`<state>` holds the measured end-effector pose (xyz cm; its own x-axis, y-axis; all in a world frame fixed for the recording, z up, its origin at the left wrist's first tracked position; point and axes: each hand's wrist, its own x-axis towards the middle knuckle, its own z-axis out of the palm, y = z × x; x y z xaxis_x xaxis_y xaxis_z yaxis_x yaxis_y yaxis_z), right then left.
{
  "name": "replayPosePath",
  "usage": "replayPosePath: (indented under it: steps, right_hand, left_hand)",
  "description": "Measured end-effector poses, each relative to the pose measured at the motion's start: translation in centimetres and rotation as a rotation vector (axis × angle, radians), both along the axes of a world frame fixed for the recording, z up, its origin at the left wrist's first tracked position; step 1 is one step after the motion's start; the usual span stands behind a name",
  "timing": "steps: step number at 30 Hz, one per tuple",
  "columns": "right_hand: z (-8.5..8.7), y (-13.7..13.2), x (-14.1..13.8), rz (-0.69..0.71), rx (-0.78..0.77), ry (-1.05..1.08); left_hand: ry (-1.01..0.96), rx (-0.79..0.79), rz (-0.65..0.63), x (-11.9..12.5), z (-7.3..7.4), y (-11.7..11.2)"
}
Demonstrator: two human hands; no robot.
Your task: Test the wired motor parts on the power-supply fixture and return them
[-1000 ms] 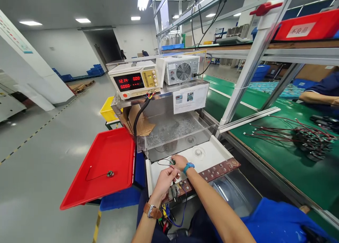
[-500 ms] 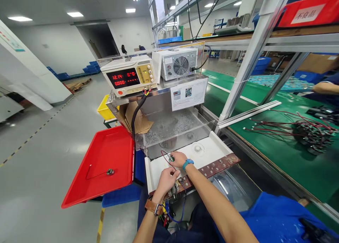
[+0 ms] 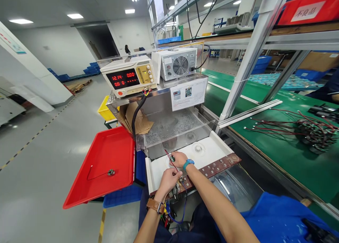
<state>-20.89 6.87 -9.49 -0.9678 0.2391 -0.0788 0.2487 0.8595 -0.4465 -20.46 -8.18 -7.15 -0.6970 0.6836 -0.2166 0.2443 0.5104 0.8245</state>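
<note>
My right hand (image 3: 179, 159), with a blue wristband, pinches a small round circuit board (image 3: 172, 158) with red and black leads over the white fixture tray (image 3: 212, 149). My left hand (image 3: 170, 179), a brown-strapped watch on its wrist, is closed near the leads at the brown contact strip (image 3: 215, 167) on the tray's front edge; what it holds is too small to make out. A clear acrylic box (image 3: 176, 130) stands just behind the tray.
A red tray (image 3: 103, 165) at left holds one round board with a wire (image 3: 110, 172). A power supply (image 3: 128, 78) with red digits and a fan unit (image 3: 178, 64) sit above. A pile of wired boards (image 3: 314, 133) lies on the green bench (image 3: 278, 154). Another person's arm (image 3: 327, 91) is at far right.
The leads in my right hand have swung upward. My left hand has shifted slightly toward the contact strip. The supply's upper right reading went from 0.00 to a nonzero value and back.
</note>
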Motion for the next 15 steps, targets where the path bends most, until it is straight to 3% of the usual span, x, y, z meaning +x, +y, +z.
replayPosePath:
  steps: [15]
  right_hand:
    - [-0.33, -0.56, -0.09, -0.033, -0.041, 0.01]
  left_hand:
    - [0.003, -0.021, 0.05, 0.2, -0.02, -0.07]
